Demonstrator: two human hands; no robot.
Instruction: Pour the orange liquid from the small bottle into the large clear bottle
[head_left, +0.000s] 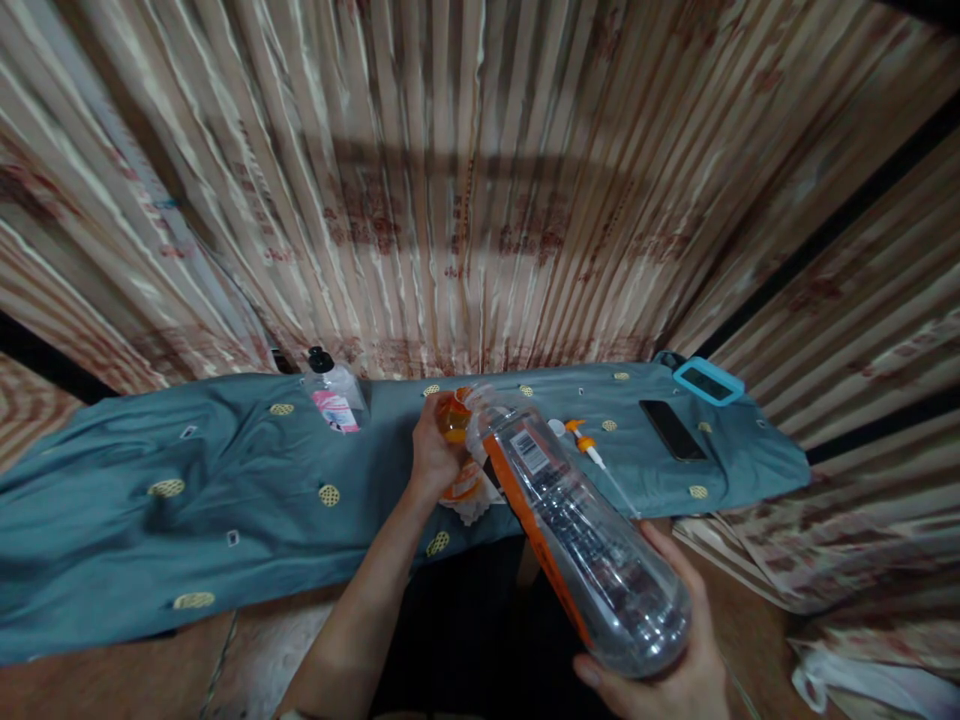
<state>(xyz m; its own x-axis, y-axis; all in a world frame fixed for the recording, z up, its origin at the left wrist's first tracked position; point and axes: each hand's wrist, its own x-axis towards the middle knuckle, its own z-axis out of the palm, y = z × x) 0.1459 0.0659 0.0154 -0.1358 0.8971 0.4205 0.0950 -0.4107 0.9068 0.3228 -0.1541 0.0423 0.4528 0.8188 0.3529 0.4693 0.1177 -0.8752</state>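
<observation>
My right hand (675,640) is wrapped round the base of a large clear plastic bottle (600,540) with an orange label edge and a barcode. The bottle is tilted, its neck low and to the far left, its base raised toward me. My left hand (435,450) grips a small orange bottle (455,420) at that neck; whether the two mouths touch, I cannot tell. Below it lies a crumpled orange-and-white wrapper or bag (469,490), partly hidden by the clear bottle. An orange-and-white pump head (585,442) rests to the right, beside a small whitish disc (556,427).
A clear bottle with a black cap and pink label (334,395) stands at the left on the teal patterned cloth (255,470). Toward the right lie a black phone (672,430) and a blue-framed device (709,381). Pleated curtains (465,200) hang behind.
</observation>
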